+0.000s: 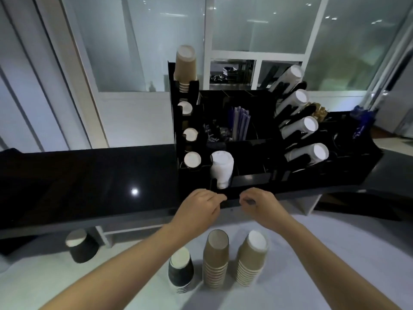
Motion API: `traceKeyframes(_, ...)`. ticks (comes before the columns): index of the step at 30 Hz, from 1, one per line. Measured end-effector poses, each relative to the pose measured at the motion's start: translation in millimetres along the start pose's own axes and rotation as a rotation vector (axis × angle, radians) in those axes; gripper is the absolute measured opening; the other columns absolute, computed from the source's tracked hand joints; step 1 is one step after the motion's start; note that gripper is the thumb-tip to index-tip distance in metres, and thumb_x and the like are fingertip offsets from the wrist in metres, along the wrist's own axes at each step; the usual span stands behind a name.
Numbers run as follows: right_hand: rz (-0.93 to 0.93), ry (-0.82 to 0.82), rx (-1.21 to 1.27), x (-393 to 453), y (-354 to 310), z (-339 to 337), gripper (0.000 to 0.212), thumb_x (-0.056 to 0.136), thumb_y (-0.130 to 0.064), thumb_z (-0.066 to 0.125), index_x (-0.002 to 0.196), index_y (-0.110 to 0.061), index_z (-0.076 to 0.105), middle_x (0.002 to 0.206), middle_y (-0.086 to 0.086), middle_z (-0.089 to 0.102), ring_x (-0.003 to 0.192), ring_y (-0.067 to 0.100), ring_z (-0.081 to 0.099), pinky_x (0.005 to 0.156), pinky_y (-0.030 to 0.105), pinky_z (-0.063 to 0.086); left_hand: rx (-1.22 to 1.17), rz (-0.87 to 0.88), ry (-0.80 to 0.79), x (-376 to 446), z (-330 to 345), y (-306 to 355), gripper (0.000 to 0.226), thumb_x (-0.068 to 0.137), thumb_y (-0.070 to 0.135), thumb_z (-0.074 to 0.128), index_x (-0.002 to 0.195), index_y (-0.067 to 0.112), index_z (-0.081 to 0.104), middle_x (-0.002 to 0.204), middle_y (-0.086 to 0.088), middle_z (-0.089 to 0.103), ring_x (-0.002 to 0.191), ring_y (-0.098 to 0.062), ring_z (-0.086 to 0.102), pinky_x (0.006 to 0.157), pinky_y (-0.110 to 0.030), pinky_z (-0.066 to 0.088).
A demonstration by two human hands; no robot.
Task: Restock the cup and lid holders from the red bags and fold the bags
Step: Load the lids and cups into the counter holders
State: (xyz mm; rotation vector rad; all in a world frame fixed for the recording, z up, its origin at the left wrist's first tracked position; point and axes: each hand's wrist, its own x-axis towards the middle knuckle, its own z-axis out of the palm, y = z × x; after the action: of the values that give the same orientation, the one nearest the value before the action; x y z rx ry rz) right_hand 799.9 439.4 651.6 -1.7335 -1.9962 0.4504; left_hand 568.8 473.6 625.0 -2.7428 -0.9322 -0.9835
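The black cup and lid holder (pixel 250 179) stands on a dark counter (pixel 89 182). A white upside-down cup stack (pixel 221 170) sits in its front slot. My left hand (pixel 199 209) reaches to the holder's front edge just below that stack, its fingers gently bent and holding nothing I can see. Beside it, my right hand (pixel 261 205) has its fingers curled toward the thumb, also with nothing visible in it. Two brown cup stacks (pixel 215 258) (pixel 252 258) and a black cup stack (pixel 180 271) stand upside down on the white table (pixel 324 253) below my arms. No red bag is in view.
A tall brown cup stack (pixel 185 66) tops the holder's left column, with smaller cups below it. Slanted white cup stacks (pixel 299 128) fill the right side, straws (pixel 240 124) the middle. A black cup (pixel 81 246) stands at the table's left. Glass partitions rise behind.
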Motion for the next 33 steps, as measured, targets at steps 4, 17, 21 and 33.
traceKeyframes(4,0.034,-0.212,-0.142,-38.4,25.3,27.3,0.055,0.090,-0.042,0.070,0.142,-0.032,0.055,0.144,-0.006,0.053,0.131,0.019,0.050,0.105,0.028,0.042,0.028,-0.005,-0.199,-25.8,23.6,23.0,0.035,0.075,0.004,0.072,0.108,0.014,0.074,0.088,-0.003,0.073,0.085,-0.027,0.069,0.080,-0.036,0.054)
traceKeyframes(17,0.078,-0.384,-0.204,-37.0,40.2,16.9,0.065,0.084,-0.030,0.070,0.142,-0.039,0.045,0.129,-0.002,0.043,0.111,0.021,0.052,0.092,0.035,0.050,0.122,-0.088,-0.344,-26.4,26.3,26.7,0.030,0.097,0.023,0.046,0.121,0.019,0.064,0.121,0.003,0.066,0.113,-0.020,0.058,0.097,-0.035,0.042)
traceKeyframes(21,-0.012,-0.334,-0.224,-7.5,0.6,-45.9,0.062,0.082,-0.034,0.072,0.138,-0.043,0.046,0.120,-0.004,0.042,0.107,0.023,0.051,0.090,0.040,0.052,0.152,-0.067,-0.211,8.3,-2.1,17.2,0.028,0.097,0.019,0.049,0.118,0.017,0.067,0.108,0.000,0.071,0.104,-0.021,0.063,0.090,-0.039,0.048)
traceKeyframes(33,-0.391,0.047,-0.258,76.3,-144.3,-219.8,0.055,0.080,-0.035,0.071,0.130,-0.042,0.050,0.100,-0.017,0.047,0.089,-0.004,0.047,0.064,0.016,0.034,0.371,-0.050,0.059,111.4,-132.5,-20.1,0.019,0.090,0.014,0.060,0.103,0.011,0.075,0.086,-0.007,0.074,0.082,-0.030,0.068,0.079,-0.043,0.053)
